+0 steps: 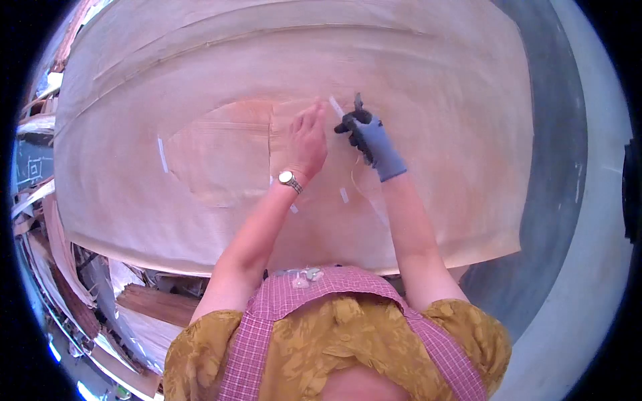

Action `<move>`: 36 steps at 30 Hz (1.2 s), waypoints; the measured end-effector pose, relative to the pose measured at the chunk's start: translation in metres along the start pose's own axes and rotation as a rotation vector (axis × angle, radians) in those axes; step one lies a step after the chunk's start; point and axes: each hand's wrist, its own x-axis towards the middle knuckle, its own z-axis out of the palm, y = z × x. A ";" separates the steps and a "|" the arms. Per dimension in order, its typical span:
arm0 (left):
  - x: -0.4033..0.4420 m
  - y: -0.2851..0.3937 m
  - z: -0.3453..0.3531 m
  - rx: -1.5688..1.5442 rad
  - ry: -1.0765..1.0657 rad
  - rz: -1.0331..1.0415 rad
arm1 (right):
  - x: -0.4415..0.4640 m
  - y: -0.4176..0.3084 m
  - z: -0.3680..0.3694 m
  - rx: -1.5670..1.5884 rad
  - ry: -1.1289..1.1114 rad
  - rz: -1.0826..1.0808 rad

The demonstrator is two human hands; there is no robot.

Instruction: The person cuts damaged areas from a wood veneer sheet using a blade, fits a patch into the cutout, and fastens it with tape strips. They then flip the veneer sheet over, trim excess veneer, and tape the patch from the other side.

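Note:
My left hand (307, 142) is bare, with a watch (287, 178) at the wrist. It lies on a large thin wood sheet (441, 100), fingers stretched out beside a seam in a patched area (221, 154). To its right, my right hand (364, 137) wears a grey and black glove. Its fingers are bent round something dark and narrow that points up, too small to name. A whitish tape strip (336, 105) shows just left of the gloved fingertips; whether they touch it is unclear.
More short tape strips (162, 155) lie on the sheet at the left and below my hands. Torn wood pieces (157, 304) are heaped at the left and lower left. A grey floor (555, 267) runs along the right.

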 end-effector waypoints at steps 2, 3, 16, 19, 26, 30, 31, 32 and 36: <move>0.014 -0.006 0.000 0.095 -0.033 0.120 | 0.019 0.024 0.004 0.048 0.035 0.057; 0.018 -0.009 0.006 0.120 -0.064 0.170 | 0.022 0.028 0.007 -0.030 0.100 0.036; 0.020 -0.034 -0.043 -0.906 -0.320 -0.713 | -0.026 -0.008 0.063 0.180 -0.026 -0.075; 0.008 -0.070 -0.047 -0.864 -0.065 -0.664 | -0.050 0.018 0.074 -0.039 -0.130 -0.026; 0.042 -0.108 -0.078 -0.230 0.007 -0.450 | -0.083 0.045 0.094 0.108 -0.025 0.079; 0.063 -0.111 -0.067 0.078 0.024 -0.324 | -0.059 0.038 0.100 0.137 0.025 0.144; 0.064 -0.112 -0.064 0.171 0.036 -0.282 | -0.053 0.040 0.098 0.156 0.031 0.162; 0.063 -0.114 -0.064 0.158 0.093 -0.278 | -0.050 0.042 0.096 0.175 0.038 0.180; 0.036 -0.123 -0.063 0.069 0.178 -0.098 | -0.045 0.048 0.093 0.216 0.013 0.215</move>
